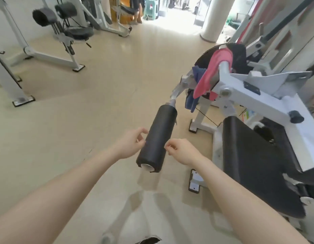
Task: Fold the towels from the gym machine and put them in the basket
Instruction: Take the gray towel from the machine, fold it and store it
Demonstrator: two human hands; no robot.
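Note:
A pink towel (pixel 210 73) hangs over the white arm of the gym machine (pixel 240 92) on the right. A blue towel (pixel 193 101) hangs just left of it and lower. My left hand (pixel 130 143) is beside the left side of the black foam roller (pixel 157 136), fingers loosely curled and holding nothing. My right hand (pixel 179 151) is at the roller's right side, also loosely curled and empty. Both hands are well short of the towels. No basket is in view.
The machine's black seat pad (pixel 254 161) lies at the right. Other white gym machines (pixel 64 32) stand at the far left, and a white pillar (pixel 214 16) at the back. Beige floor (pixel 100 103) spreads between them. A person's legs show far back.

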